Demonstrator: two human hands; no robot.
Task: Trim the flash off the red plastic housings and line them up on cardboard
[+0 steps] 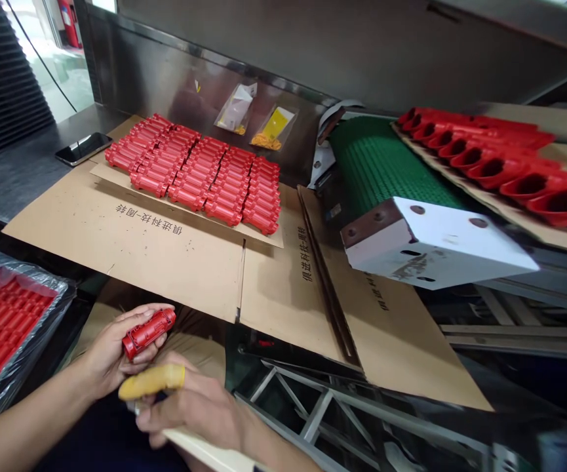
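My left hand (120,344) is closed around a red plastic cylindrical part (149,332) with slots and ribs along its side, held tilted over my lap. Just below and to the right, my right hand (199,406) grips a tool with a slim cream-coloured handle (209,451). A yellow finger cot (153,381) covers one of its fingers, which points toward the red part. The working end of the tool is mostly hidden behind the fingers. Beyond my hands, rows of similar red parts (199,174) lie on a cardboard sheet (185,210).
At left stands a plastic-lined bin (61,288) full of red parts. A phone (84,149) lies on the metal table. Two clear bags (274,128) with yellow contents lie at the back. On the right, a green conveyor belt (386,164) carries red tubular parts (492,169) on cardboard.
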